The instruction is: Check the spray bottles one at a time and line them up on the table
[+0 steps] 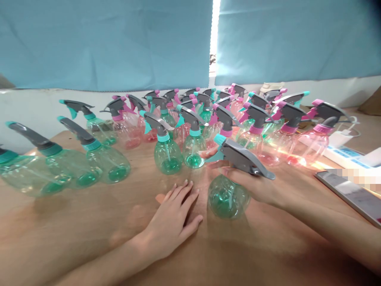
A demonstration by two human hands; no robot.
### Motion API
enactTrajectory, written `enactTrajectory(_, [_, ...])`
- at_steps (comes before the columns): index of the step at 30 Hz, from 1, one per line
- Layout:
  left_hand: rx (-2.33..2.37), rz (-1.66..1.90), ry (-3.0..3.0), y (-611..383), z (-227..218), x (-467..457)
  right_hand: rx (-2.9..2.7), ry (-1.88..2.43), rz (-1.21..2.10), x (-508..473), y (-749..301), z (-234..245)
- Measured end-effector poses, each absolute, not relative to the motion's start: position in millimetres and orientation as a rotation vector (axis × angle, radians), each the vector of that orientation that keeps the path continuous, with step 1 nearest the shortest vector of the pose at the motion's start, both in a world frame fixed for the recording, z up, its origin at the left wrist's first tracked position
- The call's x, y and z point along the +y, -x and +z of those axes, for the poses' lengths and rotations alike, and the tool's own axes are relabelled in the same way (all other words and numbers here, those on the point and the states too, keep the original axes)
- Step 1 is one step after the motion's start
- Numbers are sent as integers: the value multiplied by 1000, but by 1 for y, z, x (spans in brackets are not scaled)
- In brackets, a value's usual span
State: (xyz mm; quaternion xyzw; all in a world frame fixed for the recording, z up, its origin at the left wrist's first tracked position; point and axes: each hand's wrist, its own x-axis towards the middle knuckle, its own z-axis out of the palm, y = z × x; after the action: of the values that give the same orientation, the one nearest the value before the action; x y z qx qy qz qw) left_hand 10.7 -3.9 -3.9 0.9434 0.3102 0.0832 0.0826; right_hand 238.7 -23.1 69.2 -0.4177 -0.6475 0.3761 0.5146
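While the right hand (253,186) wraps round the neck of a clear green spray bottle (226,198), just under its grey-and-teal trigger head (245,157), the left hand (174,216) lies palm down on the wooden table (89,226), fingers loosely spread and holding nothing. From here I can't tell whether the gripped bottle's base touches the wood. Just beyond the left hand stand two teal-collared green bottles (168,155); well to its left, more green ones (108,163) form a row. Past the right hand, pink bottles (312,145) crowd together, and to its right lie a smartphone (342,190) and, farther off, a white power strip (342,155).
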Motion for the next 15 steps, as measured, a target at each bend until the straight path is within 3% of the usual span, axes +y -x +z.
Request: enactTrajectory(15, [929, 243, -2822, -10, -4, -5, -1628, 1183, 830, -25, -241, 71])
